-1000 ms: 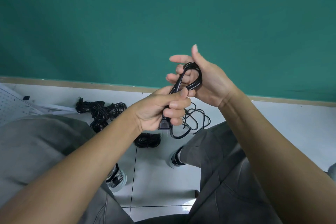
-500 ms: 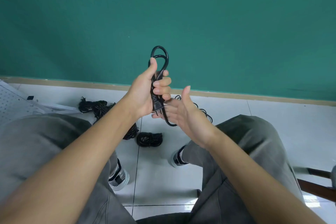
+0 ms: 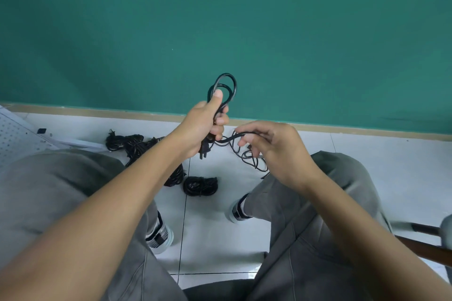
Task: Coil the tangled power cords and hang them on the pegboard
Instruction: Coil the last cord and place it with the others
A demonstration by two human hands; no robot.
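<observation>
Two cord loops (image 3: 223, 85) above left hand (image 3: 204, 127)

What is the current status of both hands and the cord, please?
Left hand shut on cord, loops above fist. Right hand pinching the loose run. Slack tangled on floor; bundled cords wait below.
</observation>
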